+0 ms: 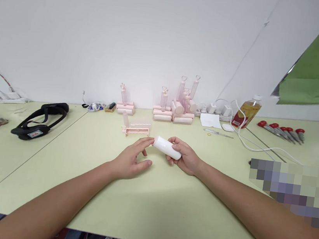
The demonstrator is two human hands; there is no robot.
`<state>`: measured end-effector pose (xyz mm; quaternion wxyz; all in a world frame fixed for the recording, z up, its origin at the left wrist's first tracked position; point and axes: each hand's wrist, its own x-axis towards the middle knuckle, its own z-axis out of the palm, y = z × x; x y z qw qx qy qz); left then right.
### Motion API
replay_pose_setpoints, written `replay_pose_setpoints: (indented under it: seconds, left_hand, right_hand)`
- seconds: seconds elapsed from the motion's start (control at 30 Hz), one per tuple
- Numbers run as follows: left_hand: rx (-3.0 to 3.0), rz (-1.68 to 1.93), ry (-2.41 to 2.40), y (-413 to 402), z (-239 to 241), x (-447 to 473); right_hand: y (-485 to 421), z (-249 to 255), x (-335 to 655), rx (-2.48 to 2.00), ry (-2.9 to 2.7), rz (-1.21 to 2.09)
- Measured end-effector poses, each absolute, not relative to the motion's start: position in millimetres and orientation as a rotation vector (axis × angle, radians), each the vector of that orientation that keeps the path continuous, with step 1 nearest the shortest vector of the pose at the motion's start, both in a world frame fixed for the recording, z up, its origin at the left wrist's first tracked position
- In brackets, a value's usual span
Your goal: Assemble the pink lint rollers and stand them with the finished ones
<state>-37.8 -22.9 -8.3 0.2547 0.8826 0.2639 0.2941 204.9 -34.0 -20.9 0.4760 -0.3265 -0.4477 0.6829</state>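
My right hand is wrapped round a white lint roller roll, tilted with its left end higher, just above the table. The fingertips of my left hand meet the left end of the roll; its fingers are stretched out and its thumb is apart, with nothing gripped. Behind the hands lies an opened pink lint roller case with a clear cover, and a pale pink handle stands at its left end.
Pink lint rollers stand by the wall, with several more to the right. A drink bottle, white cables, red-handled tools and white paper are at right. A black head strap lies at left.
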Motion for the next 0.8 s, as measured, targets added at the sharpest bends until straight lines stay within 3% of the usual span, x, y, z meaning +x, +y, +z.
replay_pose_setpoints:
  seconds: [0.17,0.3,0.5,0.8]
  left_hand:
    - [2.414,0.843,0.873,-21.7,-7.8,-35.8]
    - [2.429,0.885,1.295,-7.5,-5.9,-41.7]
    - [2.397,0.435,1.920,23.2,-1.0,-61.4]
    - [2.479,0.361,1.796,24.7,-1.1,-57.5]
  right_hand:
    - [-33.5,-23.7,204.8,-0.768,-1.154,1.677]
    - [-33.0,-24.6,204.9,-0.782,-1.142,1.674]
    - [-34.8,-21.3,204.0,-0.797,-1.143,1.675]
    - [-33.5,-23.2,204.7,-0.799,-1.169,1.668]
